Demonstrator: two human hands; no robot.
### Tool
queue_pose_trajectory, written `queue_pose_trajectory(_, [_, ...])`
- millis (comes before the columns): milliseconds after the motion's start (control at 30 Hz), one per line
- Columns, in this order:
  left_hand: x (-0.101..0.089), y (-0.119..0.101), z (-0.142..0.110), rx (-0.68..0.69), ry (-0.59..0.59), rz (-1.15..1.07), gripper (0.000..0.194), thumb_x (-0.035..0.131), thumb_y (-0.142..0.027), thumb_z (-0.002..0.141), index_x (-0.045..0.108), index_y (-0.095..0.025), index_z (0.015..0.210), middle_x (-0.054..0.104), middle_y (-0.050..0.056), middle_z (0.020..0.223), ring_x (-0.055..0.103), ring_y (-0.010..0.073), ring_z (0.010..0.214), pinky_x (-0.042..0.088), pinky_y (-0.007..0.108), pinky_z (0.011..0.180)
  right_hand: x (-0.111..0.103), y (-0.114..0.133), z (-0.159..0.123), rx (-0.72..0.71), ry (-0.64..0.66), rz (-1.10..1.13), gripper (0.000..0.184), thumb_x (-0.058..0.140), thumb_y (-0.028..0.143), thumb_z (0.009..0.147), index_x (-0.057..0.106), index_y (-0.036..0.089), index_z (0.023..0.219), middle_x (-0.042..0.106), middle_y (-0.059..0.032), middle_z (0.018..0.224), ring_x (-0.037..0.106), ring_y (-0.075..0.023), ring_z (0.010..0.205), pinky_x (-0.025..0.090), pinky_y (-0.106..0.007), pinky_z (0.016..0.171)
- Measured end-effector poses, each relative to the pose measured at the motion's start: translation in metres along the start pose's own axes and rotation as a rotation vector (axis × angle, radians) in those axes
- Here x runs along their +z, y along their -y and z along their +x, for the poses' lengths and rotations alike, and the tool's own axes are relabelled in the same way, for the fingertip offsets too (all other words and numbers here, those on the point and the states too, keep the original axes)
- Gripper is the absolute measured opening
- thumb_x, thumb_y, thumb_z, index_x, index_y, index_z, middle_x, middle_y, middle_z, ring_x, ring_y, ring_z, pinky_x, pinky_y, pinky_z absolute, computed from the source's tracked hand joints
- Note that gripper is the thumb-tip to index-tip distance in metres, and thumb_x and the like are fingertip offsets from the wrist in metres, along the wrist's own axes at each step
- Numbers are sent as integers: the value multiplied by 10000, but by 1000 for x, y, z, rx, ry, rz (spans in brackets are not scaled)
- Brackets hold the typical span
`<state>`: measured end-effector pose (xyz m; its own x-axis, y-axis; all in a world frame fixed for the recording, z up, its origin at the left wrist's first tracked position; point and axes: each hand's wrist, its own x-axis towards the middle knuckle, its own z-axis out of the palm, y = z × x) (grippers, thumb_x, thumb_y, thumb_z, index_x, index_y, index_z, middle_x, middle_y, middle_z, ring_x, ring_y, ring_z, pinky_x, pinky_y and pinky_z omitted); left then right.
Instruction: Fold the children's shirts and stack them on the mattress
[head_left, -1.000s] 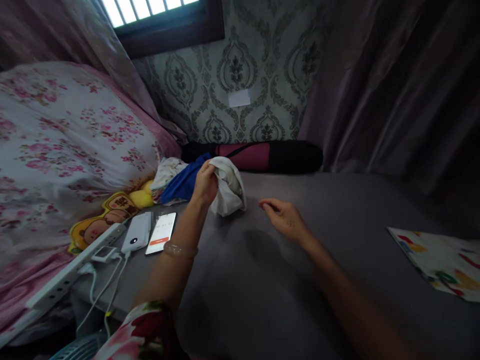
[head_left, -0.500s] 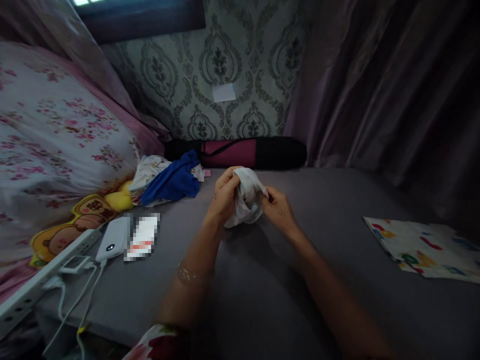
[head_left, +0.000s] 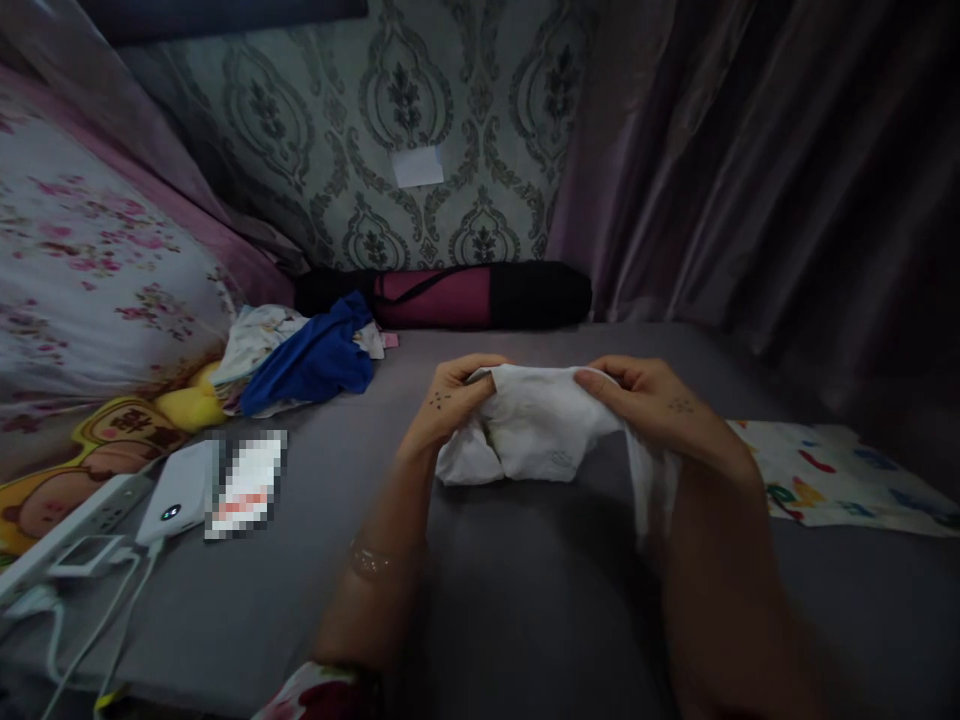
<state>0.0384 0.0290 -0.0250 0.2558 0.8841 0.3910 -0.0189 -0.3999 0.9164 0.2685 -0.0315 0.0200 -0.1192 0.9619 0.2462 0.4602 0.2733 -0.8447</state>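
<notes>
Grey surface [head_left: 525, 600] with patterned cloth [head_left: 847, 475]

no words or numbers can be read. the yellow pillow [head_left: 124, 430] has a dark sign that is too blurry. the white power bank [head_left: 184, 487] has a tiny lit-up spot, the phone [head_left: 249, 485] is all blocky squares, and the white cloth [head_left: 536, 420] has a faint little mark.

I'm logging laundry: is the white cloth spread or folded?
Partly spread: the white cloth stretches between left hand and right hand, loose folds hanging.
</notes>
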Motion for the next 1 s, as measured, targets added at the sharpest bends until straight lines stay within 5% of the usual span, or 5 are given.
queue_pose_trajectory(167, [11,18,1,-100,163,14,305,618,-432,815,728,-159,897,692,40,855,609,160,803,473,238,694,-18,-32,8,63,249,-200,315,609,491,773,692,190,732,641,-8,655,557,-156,596,405,-253,509])
queue_pose_trajectory(567, [24,23,0,-75,105,177,282,586,-396,840,661,-160,976,664,50,916,596,151,822,471,245,699,27,-38,30,-77,214,-100,294,582,432,823,728,183,880,706,-20,811,620,-163,727,449,-243,612])
queue_pose_trajectory(733, [24,3,-4,20,-71,408,216,634,-369,823,631,-169,905,641,29,816,574,123,726,445,229,647,24,-55,37,22,-143,-43,332,599,476,767,716,168,810,693,-39,769,604,-174,693,442,-259,589])
queue_pose_trajectory(900, [42,-4,-18,-175,379,406,287,518,-449,893,610,-182,843,589,-22,608,516,102,489,396,227,510,18,-70,43,100,-423,-42,334,620,477,700,700,158,751,680,-49,727,591,-187,675,438,-282,587])
queue_pose_trajectory(1000, [52,17,-22,-110,401,609,257,579,-445,858,587,-189,842,620,12,747,584,151,664,441,275,632,11,-73,43,131,-487,-38,316,619,463,687,690,158,727,672,-45,708,588,-184,671,431,-279,585])
